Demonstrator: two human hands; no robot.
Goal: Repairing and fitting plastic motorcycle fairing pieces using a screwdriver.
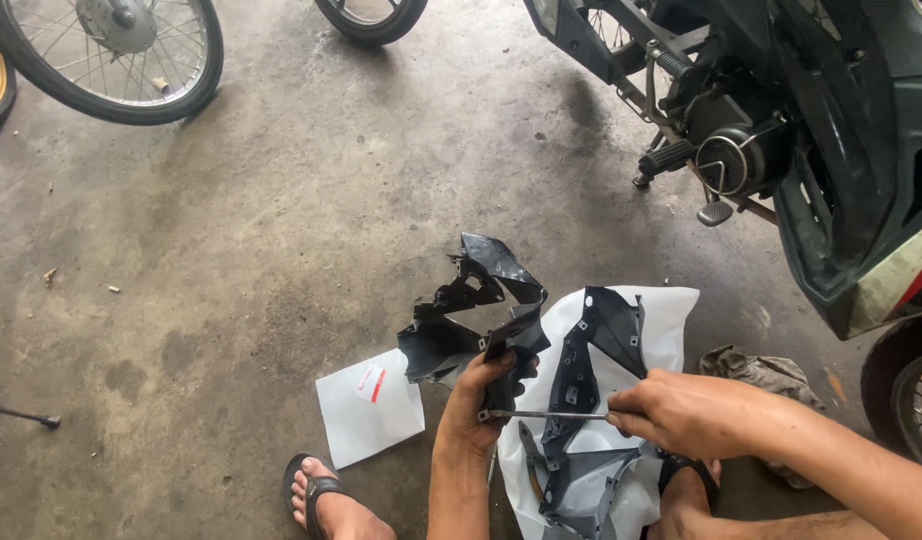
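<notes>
My left hand [478, 400] grips a black plastic motorbike fairing piece [471, 310] by its lower edge and holds it upright above the concrete floor. My right hand [676, 410] holds a screwdriver [546, 414] whose thin metal shaft points left, its tip at the fairing piece near my left fingers. Below both hands a second dark fairing panel [581, 390] lies on a white plastic bag [671, 325].
A motorbike [781, 130] stands at the upper right, its footpeg and engine close by. A white paper packet [366, 405] lies on the floor to the left, a dirty rag [766, 370] to the right. My sandalled feet [326, 500] are at the bottom; spoked wheels [121, 50] at the top left.
</notes>
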